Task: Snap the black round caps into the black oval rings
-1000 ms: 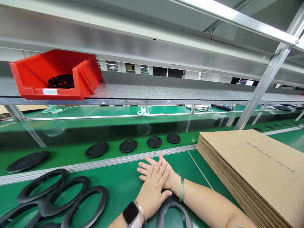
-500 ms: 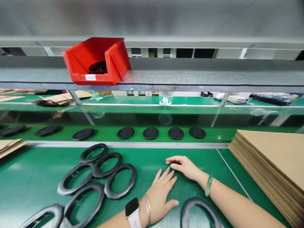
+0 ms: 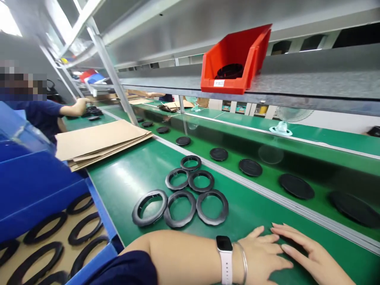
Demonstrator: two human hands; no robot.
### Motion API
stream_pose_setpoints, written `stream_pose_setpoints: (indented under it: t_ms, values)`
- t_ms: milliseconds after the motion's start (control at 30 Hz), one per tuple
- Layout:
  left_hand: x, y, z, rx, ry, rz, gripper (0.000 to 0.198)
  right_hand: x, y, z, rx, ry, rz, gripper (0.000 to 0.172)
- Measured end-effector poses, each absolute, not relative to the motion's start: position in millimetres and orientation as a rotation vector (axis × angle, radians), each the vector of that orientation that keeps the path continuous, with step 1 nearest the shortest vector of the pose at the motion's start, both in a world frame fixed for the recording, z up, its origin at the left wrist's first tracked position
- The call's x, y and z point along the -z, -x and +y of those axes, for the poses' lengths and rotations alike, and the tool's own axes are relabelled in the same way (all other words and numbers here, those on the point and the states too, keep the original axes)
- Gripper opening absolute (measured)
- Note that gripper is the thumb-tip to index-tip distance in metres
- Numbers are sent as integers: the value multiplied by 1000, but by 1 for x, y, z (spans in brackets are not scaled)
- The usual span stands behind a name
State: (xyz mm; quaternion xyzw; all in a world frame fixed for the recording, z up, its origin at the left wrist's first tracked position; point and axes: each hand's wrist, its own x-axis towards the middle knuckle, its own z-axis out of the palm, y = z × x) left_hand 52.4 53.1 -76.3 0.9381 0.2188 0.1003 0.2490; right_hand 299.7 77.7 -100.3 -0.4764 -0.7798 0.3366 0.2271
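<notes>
From here I see black rings (image 3: 193, 208) at six o'clock on a green tabletop (image 3: 243, 213), a red bin (image 3: 252, 63) at one, a blue box (image 3: 32, 186) at nine.

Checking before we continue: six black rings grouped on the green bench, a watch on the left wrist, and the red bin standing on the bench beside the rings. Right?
One thing is off: in the head view the red bin stands on the metal shelf above the green bench. The six black rings and the watch on the left wrist are as you say.
</notes>
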Motion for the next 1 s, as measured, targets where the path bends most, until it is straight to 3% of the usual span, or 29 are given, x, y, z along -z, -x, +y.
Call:
stream_pose_setpoints:
  t_ms: [500,1000]
  values:
    - [86,-60,57,-215,-2676,589,64,158,-329,84,-785,1204,-2185,46]
    - [85,-60,56,-232,-2694,581,63,161,-331,84,-816,1217,-2200,47]
